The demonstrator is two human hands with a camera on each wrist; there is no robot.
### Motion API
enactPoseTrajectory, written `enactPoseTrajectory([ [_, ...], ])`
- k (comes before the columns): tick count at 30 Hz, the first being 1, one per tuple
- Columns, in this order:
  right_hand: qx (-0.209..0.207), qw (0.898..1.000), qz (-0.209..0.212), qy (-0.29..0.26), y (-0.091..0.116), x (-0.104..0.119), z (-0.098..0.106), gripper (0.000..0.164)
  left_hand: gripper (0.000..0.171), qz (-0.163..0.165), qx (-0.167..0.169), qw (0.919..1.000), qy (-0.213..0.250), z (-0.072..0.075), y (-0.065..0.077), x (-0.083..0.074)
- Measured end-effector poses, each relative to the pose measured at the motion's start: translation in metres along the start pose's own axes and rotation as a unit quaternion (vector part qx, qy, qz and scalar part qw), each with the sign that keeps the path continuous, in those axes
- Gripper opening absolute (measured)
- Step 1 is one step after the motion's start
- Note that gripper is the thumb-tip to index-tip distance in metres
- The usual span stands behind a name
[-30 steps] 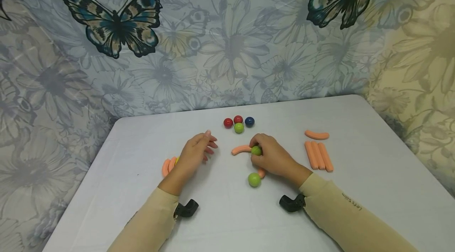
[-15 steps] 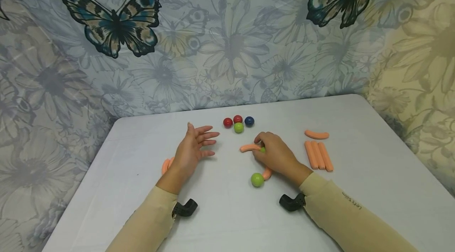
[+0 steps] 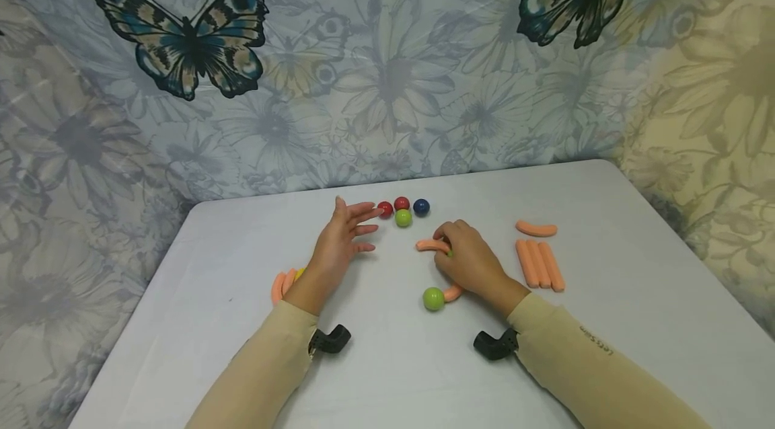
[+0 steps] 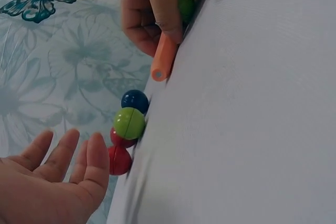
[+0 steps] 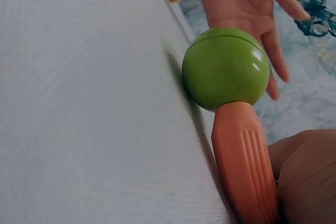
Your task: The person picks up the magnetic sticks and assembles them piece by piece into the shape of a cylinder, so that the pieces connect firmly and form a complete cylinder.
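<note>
My right hand (image 3: 472,257) pinches an orange curved magnetic rod (image 3: 428,245) beside a green ball (image 4: 186,6), which the fingers mostly hide. A second orange rod (image 5: 244,161) comes out under this hand, its end touching another green ball (image 3: 433,299) on the near side. My left hand (image 3: 336,244) is raised with spread fingers and holds nothing; the palm faces the right hand. Its fingertips come near a red ball (image 3: 385,209) in the head view; whether they touch cannot be told. In the left wrist view the held rod's free end shows a small metal tip.
Beyond the hands sit another red ball (image 3: 401,204), a green ball (image 3: 403,218) and a blue ball (image 3: 421,207). Several straight orange rods (image 3: 540,264) lie at right, below a curved one (image 3: 536,228). Orange rods (image 3: 278,286) and a yellow piece (image 3: 300,273) lie by the left wrist.
My left hand has spread its fingers, turned its palm and moved away from me towards the balls. My right hand has shifted the held rod slightly right and away, its fingers now covering the green ball.
</note>
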State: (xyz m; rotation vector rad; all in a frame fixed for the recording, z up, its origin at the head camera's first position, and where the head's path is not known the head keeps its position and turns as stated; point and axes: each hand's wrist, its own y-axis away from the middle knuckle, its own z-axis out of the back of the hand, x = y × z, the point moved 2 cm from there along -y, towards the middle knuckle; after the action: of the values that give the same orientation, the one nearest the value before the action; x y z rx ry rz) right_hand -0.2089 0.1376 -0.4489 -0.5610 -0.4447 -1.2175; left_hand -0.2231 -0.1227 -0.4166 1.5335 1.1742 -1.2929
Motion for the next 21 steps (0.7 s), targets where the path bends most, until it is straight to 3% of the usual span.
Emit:
enactPoseTrajectory([
  [6,0.004,1.000,-0.007,-0.011,-0.001,-0.002,0.000,0.024,0.092,0.011,0.010,0.9995,-0.027,-0.017,-0.020,0.003],
  [14,0.004,1.000,-0.008,-0.009,-0.001,0.000,0.000,0.023,0.085,0.022,0.003,0.9958,-0.089,-0.025,-0.032,0.007],
  [18,0.002,1.000,-0.007,-0.010,0.000,0.000,0.002,0.022,0.084,0.025,0.025,0.9894,-0.141,-0.030,-0.038,0.009],
  [21,0.001,1.000,-0.005,-0.011,0.001,0.000,0.003,0.021,0.080,0.030,0.041,0.9777,-0.204,-0.035,-0.043,0.011],
])
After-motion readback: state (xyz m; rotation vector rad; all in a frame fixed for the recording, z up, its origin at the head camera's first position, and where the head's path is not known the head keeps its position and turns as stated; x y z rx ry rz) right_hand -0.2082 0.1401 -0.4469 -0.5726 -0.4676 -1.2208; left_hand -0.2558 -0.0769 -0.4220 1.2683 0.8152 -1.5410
